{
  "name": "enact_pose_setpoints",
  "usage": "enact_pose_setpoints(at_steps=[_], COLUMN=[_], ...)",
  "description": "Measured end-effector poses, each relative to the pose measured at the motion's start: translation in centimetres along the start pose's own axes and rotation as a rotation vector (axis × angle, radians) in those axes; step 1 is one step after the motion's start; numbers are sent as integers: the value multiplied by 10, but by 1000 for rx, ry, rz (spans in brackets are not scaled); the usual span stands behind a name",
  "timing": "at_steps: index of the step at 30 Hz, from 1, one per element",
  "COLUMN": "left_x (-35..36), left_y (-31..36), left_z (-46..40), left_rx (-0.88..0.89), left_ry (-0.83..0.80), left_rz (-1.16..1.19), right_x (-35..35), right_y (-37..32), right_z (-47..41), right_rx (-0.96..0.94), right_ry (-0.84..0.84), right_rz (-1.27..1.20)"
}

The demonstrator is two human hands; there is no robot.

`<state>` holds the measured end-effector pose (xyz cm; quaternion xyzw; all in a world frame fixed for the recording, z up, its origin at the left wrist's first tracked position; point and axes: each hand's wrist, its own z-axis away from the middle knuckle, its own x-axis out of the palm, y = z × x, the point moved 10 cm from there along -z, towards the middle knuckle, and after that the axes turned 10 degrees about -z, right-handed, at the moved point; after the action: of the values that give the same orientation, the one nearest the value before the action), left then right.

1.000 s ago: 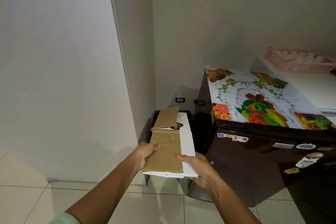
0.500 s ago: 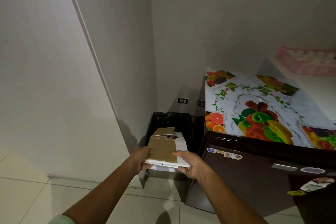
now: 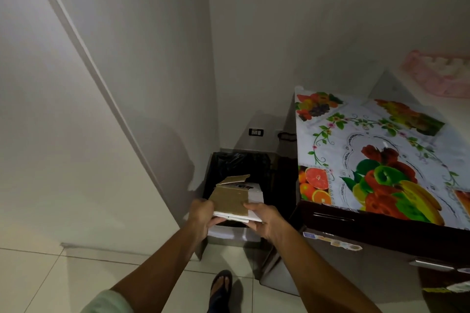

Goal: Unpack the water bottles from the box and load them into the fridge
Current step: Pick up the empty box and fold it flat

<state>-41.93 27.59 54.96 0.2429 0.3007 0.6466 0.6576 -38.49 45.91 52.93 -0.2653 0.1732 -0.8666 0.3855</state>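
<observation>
Both hands hold a flattened cardboard box (image 3: 237, 201) out in front of the person. The left hand (image 3: 202, 215) grips its near left corner, fingers curled under the edge and thumb on top. The right hand (image 3: 267, 221) clamps the near right corner, thumb lying across the brown top face and fingers wrapped beneath the white underside. The box is folded flat, brown on top and white at the side, and one loose flap sticks up at the end farthest from the hands.

Just beyond and below the hands stands a bin (image 3: 237, 162) lined with a black bag, set in the corner of the walls; the box is held over its opening. Whether the far end of the box touches the bag cannot be told.

To the right of the right hand is the dark fridge (image 3: 381, 241), its door closed, with stickers on the front and a fruit-patterned cover (image 3: 376, 160) spread on top. Below the forearms, a foot in a sandal (image 3: 221, 284) stands on the tiled floor (image 3: 38, 279).
</observation>
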Motion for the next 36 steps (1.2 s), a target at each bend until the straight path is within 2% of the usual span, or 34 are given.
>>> enact_pose_setpoints(at_steps=[9,18,30,36], left_x=[11,22,36,43], left_y=[16,-1,-60,-66], left_z=[-95,-191,-263,-291], left_rx=[-94,-188,-341,-368], left_ry=[4,31,61,50], left_rz=[-28,-40,-15,33], right_x=[16,21,-12,-8], right_y=[-7,10,39,38], right_z=[-88,-179,-258,-287], right_rx=[-8,-9,64,62], right_ry=[166,371,525,489], right_rz=[-150,-245,-137,-190])
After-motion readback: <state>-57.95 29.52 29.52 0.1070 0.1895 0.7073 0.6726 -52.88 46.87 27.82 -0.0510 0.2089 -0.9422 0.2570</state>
